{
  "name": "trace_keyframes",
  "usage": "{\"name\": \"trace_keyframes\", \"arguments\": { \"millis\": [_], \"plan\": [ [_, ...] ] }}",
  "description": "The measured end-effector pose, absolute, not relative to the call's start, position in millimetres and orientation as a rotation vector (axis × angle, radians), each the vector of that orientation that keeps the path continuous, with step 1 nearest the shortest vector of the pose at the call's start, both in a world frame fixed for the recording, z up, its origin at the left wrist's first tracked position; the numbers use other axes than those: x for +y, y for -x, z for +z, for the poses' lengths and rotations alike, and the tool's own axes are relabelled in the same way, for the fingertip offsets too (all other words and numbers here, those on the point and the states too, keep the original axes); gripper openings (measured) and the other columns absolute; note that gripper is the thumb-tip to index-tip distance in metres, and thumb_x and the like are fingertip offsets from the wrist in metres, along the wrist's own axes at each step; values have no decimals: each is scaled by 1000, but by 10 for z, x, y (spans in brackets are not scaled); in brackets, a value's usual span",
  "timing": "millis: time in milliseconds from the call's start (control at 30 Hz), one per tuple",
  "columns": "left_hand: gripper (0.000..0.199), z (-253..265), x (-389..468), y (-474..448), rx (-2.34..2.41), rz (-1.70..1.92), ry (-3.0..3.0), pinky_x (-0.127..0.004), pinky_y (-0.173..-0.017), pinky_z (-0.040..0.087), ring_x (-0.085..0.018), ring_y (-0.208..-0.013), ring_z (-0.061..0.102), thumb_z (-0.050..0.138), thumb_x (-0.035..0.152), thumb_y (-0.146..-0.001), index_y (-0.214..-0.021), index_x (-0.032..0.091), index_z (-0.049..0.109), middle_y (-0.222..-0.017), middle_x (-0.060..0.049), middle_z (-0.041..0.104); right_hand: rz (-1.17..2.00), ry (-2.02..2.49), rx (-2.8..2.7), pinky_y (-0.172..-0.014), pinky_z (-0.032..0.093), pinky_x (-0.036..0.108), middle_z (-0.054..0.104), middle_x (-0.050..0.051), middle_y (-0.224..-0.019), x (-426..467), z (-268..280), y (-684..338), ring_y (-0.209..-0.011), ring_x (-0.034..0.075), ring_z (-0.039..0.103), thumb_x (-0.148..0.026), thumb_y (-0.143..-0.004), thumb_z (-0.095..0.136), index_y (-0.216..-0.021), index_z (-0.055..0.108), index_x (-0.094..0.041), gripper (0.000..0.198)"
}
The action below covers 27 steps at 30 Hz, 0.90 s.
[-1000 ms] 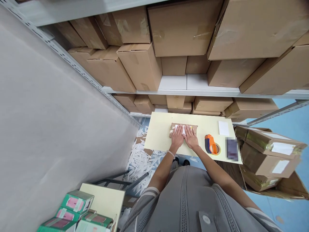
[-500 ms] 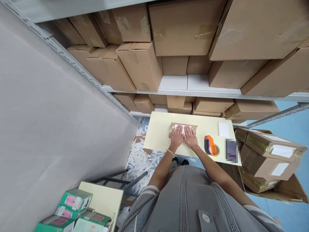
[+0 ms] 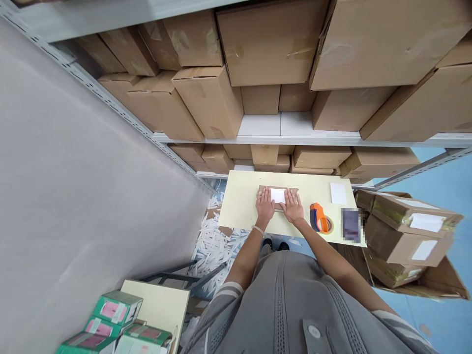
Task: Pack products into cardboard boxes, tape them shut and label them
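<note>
A small brown parcel (image 3: 278, 206) lies on the pale yellow table (image 3: 241, 196), with a white label (image 3: 278, 195) on its top face. My left hand (image 3: 265, 206) rests flat on the parcel's left part, fingers stretched out and pointing away from me. On the right part lies my right hand (image 3: 292, 207), also flat with its fingers extended. The label shows between the two hands. To the right of my right hand is an orange and dark blue tape dispenser (image 3: 319, 217) with a roll of tape.
A white paper (image 3: 338, 193) and a blurred dark item (image 3: 351, 225) lie at the table's right. Shelves behind hold cardboard boxes (image 3: 273, 46). Taped parcels (image 3: 415, 236) fill a large carton at right. Paper strips (image 3: 208, 250) cover the floor at left; green boxes (image 3: 114, 309) stand lower left.
My hands have slid apart on the parcel, the left one leftward and the right one slightly rightward. More of the white label shows between them. The camera view has shifted slightly.
</note>
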<state>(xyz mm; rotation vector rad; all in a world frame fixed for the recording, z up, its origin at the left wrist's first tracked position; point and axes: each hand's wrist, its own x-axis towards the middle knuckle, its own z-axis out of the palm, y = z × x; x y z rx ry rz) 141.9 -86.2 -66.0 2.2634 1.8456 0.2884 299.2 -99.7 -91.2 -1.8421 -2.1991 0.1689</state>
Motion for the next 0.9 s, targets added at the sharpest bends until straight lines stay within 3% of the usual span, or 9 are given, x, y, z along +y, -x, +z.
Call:
{"name": "trace_keyframes", "arguments": {
  "millis": [333, 567, 900],
  "plan": [
    [59, -593, -736, -1483, 1589, 203, -2490, -43, -128, 13, -19, -153, 16, 21, 30, -101, -157, 12, 22, -164, -6, 23, 157, 1667, -2388, -124, 14, 47, 26, 11, -162, -1139, -840, -2909, -152, 23, 18, -41, -102, 21, -157, 22, -8, 65],
    [60, -658, -759, -1420, 1740, 237, -2407, -46, -127, 12, -21, -153, 17, 22, 34, -101, -158, 15, 19, -164, -6, 21, 67, 1759, -2336, -124, 12, 50, 26, 12, -162, -1095, -856, -3049, -150, 25, 26, -42, -102, 19, -158, 17, -9, 66],
    [62, -612, -764, -1392, 1775, 284, -2290, -47, -127, 7, -21, -153, 18, 25, 33, -100, -158, 15, 18, -164, -7, 23, 161, 1773, -2297, -123, 9, 53, 24, 13, -163, -1094, -875, -3097, -151, 25, 23, -44, -101, 20, -159, 12, -11, 67]
  ]
}}
